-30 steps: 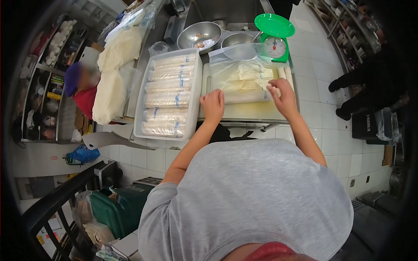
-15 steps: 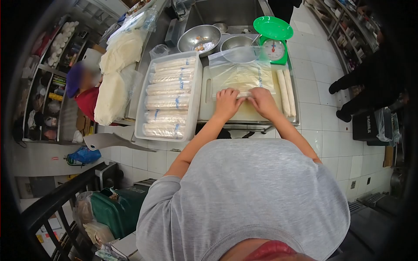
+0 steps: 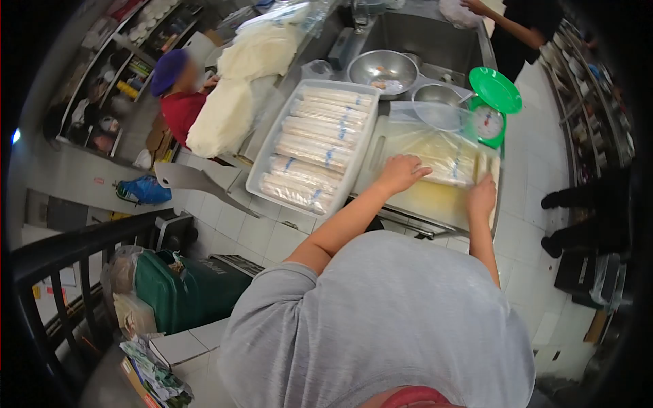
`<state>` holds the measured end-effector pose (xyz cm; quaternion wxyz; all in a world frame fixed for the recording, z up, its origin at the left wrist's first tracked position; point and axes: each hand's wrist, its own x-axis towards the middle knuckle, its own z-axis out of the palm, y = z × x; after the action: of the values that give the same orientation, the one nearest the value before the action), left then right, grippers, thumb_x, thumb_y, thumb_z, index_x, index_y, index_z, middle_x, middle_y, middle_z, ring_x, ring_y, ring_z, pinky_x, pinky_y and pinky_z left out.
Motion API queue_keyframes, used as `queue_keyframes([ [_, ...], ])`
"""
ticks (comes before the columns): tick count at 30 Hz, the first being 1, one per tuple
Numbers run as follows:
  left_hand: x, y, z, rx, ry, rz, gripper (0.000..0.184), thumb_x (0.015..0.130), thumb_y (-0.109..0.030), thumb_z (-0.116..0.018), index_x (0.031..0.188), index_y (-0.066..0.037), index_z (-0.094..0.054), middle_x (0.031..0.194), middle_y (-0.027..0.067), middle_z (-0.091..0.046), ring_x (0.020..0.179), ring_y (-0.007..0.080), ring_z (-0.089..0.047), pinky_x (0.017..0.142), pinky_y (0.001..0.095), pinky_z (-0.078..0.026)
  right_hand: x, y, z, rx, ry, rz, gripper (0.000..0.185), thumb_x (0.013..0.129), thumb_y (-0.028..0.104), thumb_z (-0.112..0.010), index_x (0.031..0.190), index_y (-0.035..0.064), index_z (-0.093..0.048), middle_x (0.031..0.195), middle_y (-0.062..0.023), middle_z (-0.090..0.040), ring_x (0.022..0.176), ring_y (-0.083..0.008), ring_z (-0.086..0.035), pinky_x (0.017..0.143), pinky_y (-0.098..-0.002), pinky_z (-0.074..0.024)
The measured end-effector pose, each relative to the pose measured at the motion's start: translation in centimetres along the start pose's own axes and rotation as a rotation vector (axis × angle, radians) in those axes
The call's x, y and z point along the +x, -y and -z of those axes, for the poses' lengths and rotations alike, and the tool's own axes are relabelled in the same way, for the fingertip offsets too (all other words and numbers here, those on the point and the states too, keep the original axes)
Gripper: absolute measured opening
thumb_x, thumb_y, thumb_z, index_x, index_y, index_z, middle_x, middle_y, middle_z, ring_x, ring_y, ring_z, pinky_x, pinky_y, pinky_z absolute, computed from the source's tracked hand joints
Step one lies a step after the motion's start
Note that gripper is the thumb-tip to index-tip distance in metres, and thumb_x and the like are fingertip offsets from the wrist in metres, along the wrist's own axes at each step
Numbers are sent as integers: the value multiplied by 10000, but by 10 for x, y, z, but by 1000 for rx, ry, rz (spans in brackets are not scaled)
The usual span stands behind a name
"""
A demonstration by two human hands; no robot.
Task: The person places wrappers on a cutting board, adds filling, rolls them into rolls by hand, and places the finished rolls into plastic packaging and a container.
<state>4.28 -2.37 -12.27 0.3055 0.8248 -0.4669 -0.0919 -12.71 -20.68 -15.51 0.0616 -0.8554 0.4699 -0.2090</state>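
Observation:
My left hand (image 3: 403, 174) rests at the near left edge of a clear plastic sheet or bag (image 3: 435, 146) with blue print, fingers stretched out. The plastic lies on a pale cutting board (image 3: 408, 197), and its near edge looks folded over or wrapped round something whitish. At the right side of the board, my right hand (image 3: 481, 196) closes on the near end of a long white roll (image 3: 491, 165); its fingers are slightly blurred. To the left stands a translucent tub (image 3: 253, 182) holding several plastic-wrapped rolls (image 3: 320, 139).
Behind the board are steel bowls (image 3: 383, 68), a green scale (image 3: 490, 122) and a sink (image 3: 432, 44). Large pale sheets (image 3: 228, 112) are stacked at left. A person in a purple cap (image 3: 170, 71) is beyond them; another person's arm (image 3: 513, 27) shows at the far right.
My hands have moved apart from the plastic's near edge: the left shifted to its left end, the right went over to the white rolls. The camera view has turned.

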Motion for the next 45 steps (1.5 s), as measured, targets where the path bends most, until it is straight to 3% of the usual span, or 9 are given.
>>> queue_keyframes([
  [7,32,32,-1,-429,165,300,738,876,-670,-349,876,8,-640,836,156,-669,802,265,-647,727,371,-485,39,-29,36,743,380,-39,426,740,-14,-520,1164,-61,-515,1034,-183,-635,944,-252,-630,811,-330,-492],
  [9,50,54,-12,-589,269,395,837,834,-749,-298,878,18,-628,835,160,-672,791,226,-654,720,359,-484,45,4,72,923,463,154,452,720,-52,-544,1170,-29,-527,1017,-137,-635,954,-200,-609,831,-309,-479],
  [13,77,42,26,-670,650,669,1027,718,-880,-164,967,11,-609,800,118,-669,735,163,-646,642,288,-460,73,57,74,720,983,506,433,679,-8,-598,1113,3,-591,1000,-61,-630,901,-162,-571,831,-289,-444],
  [17,117,62,20,-645,920,715,1063,703,-892,-151,1056,-4,-615,801,116,-672,737,168,-628,699,298,-440,77,94,37,554,1118,598,376,683,-2,-615,1058,15,-632,956,-27,-637,887,-140,-566,818,-271,-443],
  [26,101,39,35,-257,860,325,333,781,-390,-697,956,-107,-691,795,0,-629,693,100,-524,641,258,-404,96,82,-5,751,1368,323,263,733,2,-626,994,11,-663,913,-32,-652,848,-109,-582,779,-253,-458],
  [32,96,63,9,-203,626,180,264,696,-280,-772,893,-111,-726,779,24,-664,730,138,-576,670,297,-465,95,61,4,559,1127,567,285,727,47,-653,1010,16,-657,909,-66,-648,838,-156,-595,776,-281,-470],
  [36,84,63,0,-157,469,69,259,697,-298,-747,871,-108,-724,766,74,-681,701,199,-622,656,354,-490,57,42,2,397,642,816,392,688,149,-709,1054,39,-621,999,-168,-552,977,-342,-532,854,-400,-439],
  [41,59,49,-6,35,221,62,288,708,-378,-697,825,-117,-722,880,159,-671,826,317,-636,752,406,-505,11,37,23,360,363,868,507,697,138,-711,1164,35,-544,1075,-153,-541,1035,-343,-500,911,-416,-408],
  [45,19,10,13,292,195,-46,383,707,-284,-735,1021,-81,-650,1037,138,-615,978,314,-572,852,402,-465,-4,32,13,377,234,863,500,728,126,-682,1190,14,-525,1130,-159,-536,1070,-345,-488,946,-413,-389],
])
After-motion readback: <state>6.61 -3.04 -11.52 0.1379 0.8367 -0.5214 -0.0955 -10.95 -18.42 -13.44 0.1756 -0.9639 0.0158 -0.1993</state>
